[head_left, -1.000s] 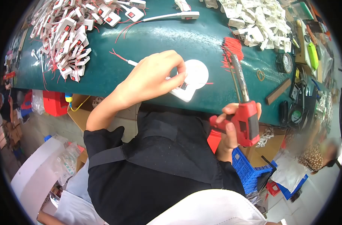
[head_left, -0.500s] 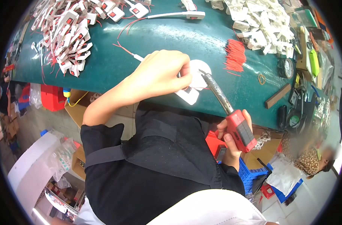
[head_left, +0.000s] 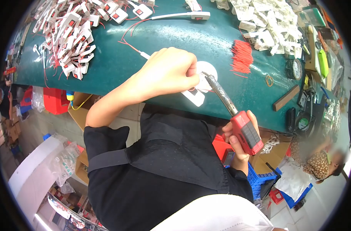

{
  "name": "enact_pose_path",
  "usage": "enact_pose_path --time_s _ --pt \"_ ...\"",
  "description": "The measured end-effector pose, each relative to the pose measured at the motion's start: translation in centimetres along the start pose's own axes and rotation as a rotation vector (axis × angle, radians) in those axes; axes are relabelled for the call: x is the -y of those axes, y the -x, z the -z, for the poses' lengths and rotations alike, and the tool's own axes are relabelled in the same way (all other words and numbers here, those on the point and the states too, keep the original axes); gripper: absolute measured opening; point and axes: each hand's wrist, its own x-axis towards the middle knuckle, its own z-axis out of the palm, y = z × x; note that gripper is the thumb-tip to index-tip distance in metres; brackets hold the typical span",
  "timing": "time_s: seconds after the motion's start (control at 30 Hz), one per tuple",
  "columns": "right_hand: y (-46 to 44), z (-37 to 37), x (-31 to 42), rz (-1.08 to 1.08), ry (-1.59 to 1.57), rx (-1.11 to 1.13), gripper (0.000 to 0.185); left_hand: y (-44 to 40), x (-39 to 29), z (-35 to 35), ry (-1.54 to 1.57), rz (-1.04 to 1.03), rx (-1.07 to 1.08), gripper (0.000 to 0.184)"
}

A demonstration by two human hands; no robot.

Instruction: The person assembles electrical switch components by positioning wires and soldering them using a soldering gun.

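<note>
My left hand [head_left: 167,73] is closed, knuckles up, over a white wired switch housing [head_left: 194,97] that shows below its fingers. The exact grip is hidden. A white cable end [head_left: 144,55] with thin red wires sticks out on the hand's far left side. Right beside the fingertips is a round white disc [head_left: 209,73] on the bench. My right hand [head_left: 240,140] is wrapped round the red and black handle of a soldering iron [head_left: 229,104]. Its metal barrel slants up to the left, and the tip is over the disc, close to my left fingers.
A heap of white switch housings with red wires [head_left: 73,38] lies at far left. One wired piece [head_left: 200,15] is at the back. Red wires [head_left: 241,57] lie bundled beside pale plastic parts [head_left: 267,23]. A tape roll [head_left: 294,69] and wooden block [head_left: 286,98] are at right.
The left hand has shifted very slightly, covering a little more of the housing. The soldering iron's tip has moved slightly left. The grips look the same.
</note>
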Motion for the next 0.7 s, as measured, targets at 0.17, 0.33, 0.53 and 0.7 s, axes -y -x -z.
enact_pose_path --time_s 0.17,0.33,0.53,0.7 --pt "-1.1 0.3 1.2 0.035 0.09 0.058 0.063 -0.2 -0.4 0.2 -0.021 -0.003 0.018 0.019" --pt "-1.9 0.1 2.5 0.09 0.212 0.1 0.063 -0.4 -0.9 0.5 0.041 0.059 0.052 0.016" --pt "-0.8 0.2 2.1 -0.077 -0.049 0.035 0.064 -0.6 -0.6 0.4 0.032 0.029 0.055 0.015" --pt "-0.6 0.0 2.1 -0.103 -0.119 -0.041 0.064 -0.7 -0.8 0.3 0.028 0.046 0.067 0.014"
